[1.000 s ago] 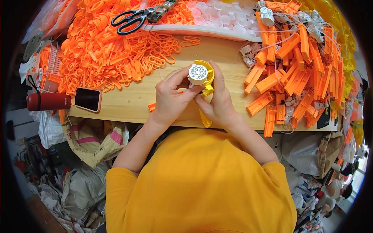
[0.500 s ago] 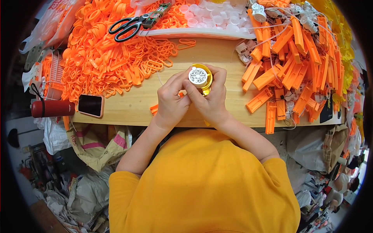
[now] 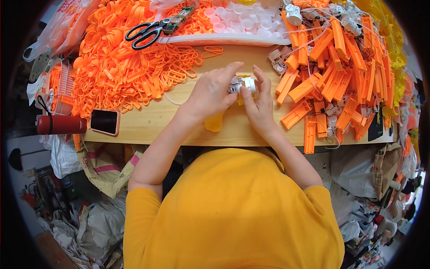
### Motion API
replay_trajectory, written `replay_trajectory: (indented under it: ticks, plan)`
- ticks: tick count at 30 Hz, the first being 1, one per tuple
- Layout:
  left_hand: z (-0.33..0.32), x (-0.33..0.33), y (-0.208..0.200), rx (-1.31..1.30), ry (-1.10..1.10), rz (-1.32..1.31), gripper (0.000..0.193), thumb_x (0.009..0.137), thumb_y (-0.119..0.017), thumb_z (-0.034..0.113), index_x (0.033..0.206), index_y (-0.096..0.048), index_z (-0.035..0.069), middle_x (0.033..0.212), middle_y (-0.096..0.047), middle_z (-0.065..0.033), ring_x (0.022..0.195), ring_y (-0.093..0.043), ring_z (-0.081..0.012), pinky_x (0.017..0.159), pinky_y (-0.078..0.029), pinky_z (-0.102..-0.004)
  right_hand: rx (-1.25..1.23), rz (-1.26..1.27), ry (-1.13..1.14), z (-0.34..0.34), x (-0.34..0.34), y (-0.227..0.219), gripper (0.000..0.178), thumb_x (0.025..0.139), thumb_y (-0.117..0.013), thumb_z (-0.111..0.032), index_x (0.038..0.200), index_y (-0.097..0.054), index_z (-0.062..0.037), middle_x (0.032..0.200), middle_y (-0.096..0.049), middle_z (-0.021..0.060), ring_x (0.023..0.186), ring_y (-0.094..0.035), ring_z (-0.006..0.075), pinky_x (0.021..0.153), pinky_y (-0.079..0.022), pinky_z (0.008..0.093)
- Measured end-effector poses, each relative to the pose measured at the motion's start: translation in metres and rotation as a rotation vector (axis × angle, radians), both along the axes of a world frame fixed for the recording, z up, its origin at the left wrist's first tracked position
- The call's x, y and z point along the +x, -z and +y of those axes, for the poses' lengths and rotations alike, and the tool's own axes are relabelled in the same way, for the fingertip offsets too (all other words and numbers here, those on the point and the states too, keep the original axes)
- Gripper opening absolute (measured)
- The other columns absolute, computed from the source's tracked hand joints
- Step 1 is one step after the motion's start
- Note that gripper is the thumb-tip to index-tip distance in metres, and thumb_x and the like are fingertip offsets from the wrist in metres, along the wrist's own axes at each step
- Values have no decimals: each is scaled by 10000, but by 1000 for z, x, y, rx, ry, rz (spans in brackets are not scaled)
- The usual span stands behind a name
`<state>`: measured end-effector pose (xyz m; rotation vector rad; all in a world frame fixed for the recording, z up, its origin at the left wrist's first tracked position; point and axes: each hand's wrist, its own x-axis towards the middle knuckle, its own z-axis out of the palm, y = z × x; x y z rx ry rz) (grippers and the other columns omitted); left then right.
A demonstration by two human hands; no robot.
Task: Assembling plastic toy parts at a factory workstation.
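Note:
Between my two hands, above the table, is a small white cylindrical unit (image 3: 248, 85) with a yellow plastic shell partly around it. It lies on its side, its plain round end toward my right hand. My left hand (image 3: 211, 93) grips its left end, with the fingers over the top and the thumb below. My right hand (image 3: 260, 106) has its thumb against the unit and its fingers raised around the right end. On the table below my left hand lies a translucent yellow piece (image 3: 214, 123), partly hidden by that hand.
Orange plastic loops and clips (image 3: 121, 67) heap up at left. Black-handled scissors (image 3: 148, 33) lie on them. A white tray (image 3: 219, 39) holds translucent caps. Orange housings with wires (image 3: 336, 71) pile at right. A phone (image 3: 105, 122) and red bottle (image 3: 61, 125) sit at the left edge.
The white unit has turned from showing its patterned round face to lying sideways. My hands have moved apart and the fingers loosened. The yellow piece on the table has come into fuller view.

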<state>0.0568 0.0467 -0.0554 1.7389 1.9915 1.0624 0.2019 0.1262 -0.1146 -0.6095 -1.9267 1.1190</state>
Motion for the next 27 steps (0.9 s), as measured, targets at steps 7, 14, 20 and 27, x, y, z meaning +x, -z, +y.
replay_trajectory:
  ticks: [7,14,20,27]
  plan:
    - [-13,-4,14,87,-127,366,416,696,-775,150,1074,-630,55,1094,-643,-111,1049,-582,-256,846,-396,-420,274,-59,-130,6,-2,6,382,830,-641,66,1184,-519,-13,1188,-580,170,1064,-580,320,868,-491,382]
    - [-27,-2,32,138,-251,211,194,721,-765,183,868,-686,83,1129,-627,-81,1052,-563,-251,873,-362,-411,335,-27,-65,-1,-14,4,209,790,-696,43,976,-624,-20,1102,-629,167,1028,-590,329,843,-500,382]
    - [-47,18,39,272,-210,500,194,767,-701,104,959,-680,91,1129,-599,-45,1043,-535,-256,934,-340,-476,341,-32,-68,-5,-16,4,192,783,-711,29,952,-632,-15,1106,-629,168,1018,-592,326,824,-509,377]
    - [-52,7,33,221,-119,372,219,780,-692,105,995,-675,72,1160,-588,-80,1084,-523,-280,954,-341,-458,271,-47,-83,-6,-17,4,216,766,-731,-18,950,-617,-22,1094,-608,179,1012,-578,344,844,-491,396]
